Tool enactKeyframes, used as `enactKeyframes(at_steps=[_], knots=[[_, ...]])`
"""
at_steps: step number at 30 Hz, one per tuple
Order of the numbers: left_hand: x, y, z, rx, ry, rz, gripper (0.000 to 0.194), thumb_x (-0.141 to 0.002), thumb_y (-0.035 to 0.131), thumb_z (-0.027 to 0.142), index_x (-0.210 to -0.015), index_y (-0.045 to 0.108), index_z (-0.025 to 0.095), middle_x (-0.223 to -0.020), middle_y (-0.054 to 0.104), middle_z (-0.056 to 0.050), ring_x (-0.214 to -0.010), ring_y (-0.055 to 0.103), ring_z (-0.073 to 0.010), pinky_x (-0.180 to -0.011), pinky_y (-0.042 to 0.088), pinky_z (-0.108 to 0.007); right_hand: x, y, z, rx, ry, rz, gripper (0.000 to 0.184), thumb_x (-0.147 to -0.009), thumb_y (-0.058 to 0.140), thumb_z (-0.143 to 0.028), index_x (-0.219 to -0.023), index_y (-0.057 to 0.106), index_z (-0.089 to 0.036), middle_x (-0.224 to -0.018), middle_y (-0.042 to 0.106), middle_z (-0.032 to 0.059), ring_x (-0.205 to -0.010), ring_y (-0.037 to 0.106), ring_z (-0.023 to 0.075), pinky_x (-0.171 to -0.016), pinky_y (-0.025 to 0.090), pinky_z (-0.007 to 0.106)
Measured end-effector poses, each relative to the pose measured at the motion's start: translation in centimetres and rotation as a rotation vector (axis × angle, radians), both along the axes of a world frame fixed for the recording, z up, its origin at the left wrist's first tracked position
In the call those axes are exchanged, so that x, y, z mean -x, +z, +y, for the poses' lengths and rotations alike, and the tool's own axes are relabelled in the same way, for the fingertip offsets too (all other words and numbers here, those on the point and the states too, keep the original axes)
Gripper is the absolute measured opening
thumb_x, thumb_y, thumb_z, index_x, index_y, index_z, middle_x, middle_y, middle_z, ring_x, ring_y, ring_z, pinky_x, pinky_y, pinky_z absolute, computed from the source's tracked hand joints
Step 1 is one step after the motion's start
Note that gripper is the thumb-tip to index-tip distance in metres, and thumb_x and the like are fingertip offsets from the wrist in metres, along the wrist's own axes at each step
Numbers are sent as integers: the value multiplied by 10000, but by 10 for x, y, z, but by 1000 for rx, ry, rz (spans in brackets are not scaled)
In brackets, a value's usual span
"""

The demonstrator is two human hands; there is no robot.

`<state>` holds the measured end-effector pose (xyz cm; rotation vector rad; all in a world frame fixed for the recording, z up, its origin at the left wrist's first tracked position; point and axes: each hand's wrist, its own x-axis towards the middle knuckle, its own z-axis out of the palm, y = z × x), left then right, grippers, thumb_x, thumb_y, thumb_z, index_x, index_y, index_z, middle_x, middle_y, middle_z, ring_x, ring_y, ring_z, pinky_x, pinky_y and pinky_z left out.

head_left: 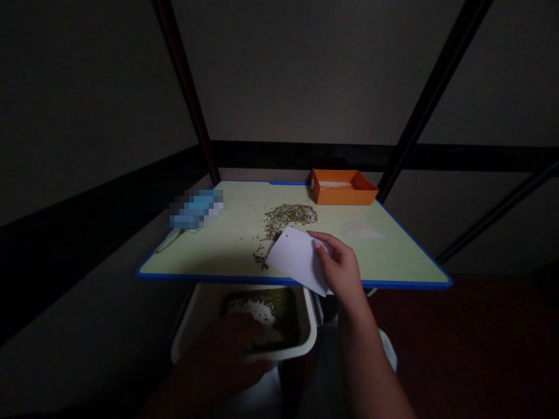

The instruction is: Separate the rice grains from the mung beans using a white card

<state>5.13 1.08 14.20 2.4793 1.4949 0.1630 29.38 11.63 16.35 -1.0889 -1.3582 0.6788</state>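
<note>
My right hand (343,265) pinches a white card (299,259) by its right side, thumb on top. The card slants over the front edge of the pale green table (222,250), beside scattered small green beans (286,220) mixed with white grains. A dark speck shows near the card's upper corner. Below that edge is a white plastic tub (311,326) with many green beans (286,314) inside, heaped towards its right and far sides. My left hand (238,343), in deep shadow, grips the tub's near rim, fingers inside and thumb outside.
An orange box (345,196) with something white inside stands at the table's back right. A low pile of white grains (360,230) lies in front of it. At the left edge is a blurred-out blue item (196,209) with a white strap or cord. Blue edging borders the tabletop.
</note>
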Motion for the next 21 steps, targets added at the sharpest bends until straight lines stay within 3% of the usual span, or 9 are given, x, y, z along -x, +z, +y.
enactKeyframes(at_steps=[21], knots=[[-1, 1, -1, -28, 1, -23, 367, -758, 706, 471, -1077, 698, 288, -1125, 744, -52, -1047, 702, -294, -894, 574, -404, 3, 2, 2, 3, 43, 15, 259, -859, 588, -309, -1021, 769, -217, -1080, 788, 66, -1032, 705, 253, -955, 510, 404]])
